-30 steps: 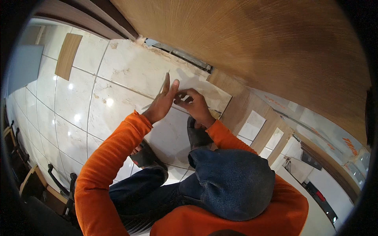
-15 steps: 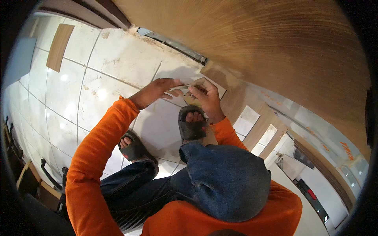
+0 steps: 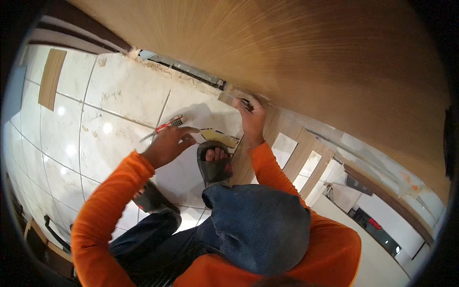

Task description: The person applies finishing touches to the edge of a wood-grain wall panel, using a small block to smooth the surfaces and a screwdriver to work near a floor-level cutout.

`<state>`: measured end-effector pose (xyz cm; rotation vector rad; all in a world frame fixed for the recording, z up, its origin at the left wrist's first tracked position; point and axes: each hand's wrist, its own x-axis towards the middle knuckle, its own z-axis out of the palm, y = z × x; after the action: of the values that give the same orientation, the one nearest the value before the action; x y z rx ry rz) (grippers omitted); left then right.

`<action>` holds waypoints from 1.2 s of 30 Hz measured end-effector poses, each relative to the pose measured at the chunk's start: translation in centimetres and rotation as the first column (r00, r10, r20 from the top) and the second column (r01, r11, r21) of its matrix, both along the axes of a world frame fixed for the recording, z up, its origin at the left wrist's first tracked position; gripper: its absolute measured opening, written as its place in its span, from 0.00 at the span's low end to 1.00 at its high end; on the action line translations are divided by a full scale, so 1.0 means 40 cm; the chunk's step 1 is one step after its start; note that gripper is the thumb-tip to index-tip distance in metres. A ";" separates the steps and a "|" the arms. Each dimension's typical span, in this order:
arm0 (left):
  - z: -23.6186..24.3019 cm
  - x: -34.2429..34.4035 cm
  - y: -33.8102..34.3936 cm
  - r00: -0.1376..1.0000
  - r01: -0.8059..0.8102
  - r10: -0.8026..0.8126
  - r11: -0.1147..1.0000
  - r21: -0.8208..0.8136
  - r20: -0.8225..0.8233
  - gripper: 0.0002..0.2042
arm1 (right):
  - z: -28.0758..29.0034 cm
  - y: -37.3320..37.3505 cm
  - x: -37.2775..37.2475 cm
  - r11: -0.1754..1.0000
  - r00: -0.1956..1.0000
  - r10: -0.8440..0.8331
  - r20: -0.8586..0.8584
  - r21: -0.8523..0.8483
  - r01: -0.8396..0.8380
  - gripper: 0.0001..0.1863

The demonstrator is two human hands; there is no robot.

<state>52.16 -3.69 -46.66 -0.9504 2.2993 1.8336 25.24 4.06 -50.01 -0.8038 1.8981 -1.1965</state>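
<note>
Both the left hand [image 3: 165, 146] and the right hand [image 3: 252, 117] are over the tiled floor [image 3: 126, 93], apart. Loosely parted, the left's fingers look free, just beside a red-handled tool [image 3: 167, 125] on the tiles and near a yellow piece [image 3: 220, 137] by one sandal [image 3: 215, 170]. The right's curl near the wooden panel [image 3: 287, 52]; whether they pinch something small, I cannot tell.

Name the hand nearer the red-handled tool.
The left hand: it is beside the red-handled tool, while the right hand is farther off, near the wooden panel.
</note>
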 end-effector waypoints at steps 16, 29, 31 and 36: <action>0.687 0.302 -0.039 0.909 -0.046 0.123 0.980 -0.195 0.399 0.22 | -0.094 -0.028 -0.018 0.998 0.901 -0.061 -0.430 -0.055 0.041 0.10; 0.763 0.340 0.010 0.964 -0.060 0.107 0.979 -0.195 0.244 0.20 | -0.112 -0.044 0.010 0.991 0.952 0.050 -0.304 -0.105 -0.085 0.09; 0.755 0.339 0.006 0.957 -0.060 0.115 0.977 -0.205 0.265 0.20 | -0.115 -0.048 0.003 0.994 0.981 0.011 -0.195 -0.105 -0.032 0.09; 0.741 0.335 -0.002 0.960 -0.095 0.129 0.985 -0.143 0.250 0.20 | -0.119 -0.049 -0.008 0.989 0.907 0.088 -0.412 -0.072 -0.129 0.09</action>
<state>65.56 -3.78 -17.04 -1.2788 2.2660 1.5024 24.92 2.11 -54.75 -1.2799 2.1006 -1.1218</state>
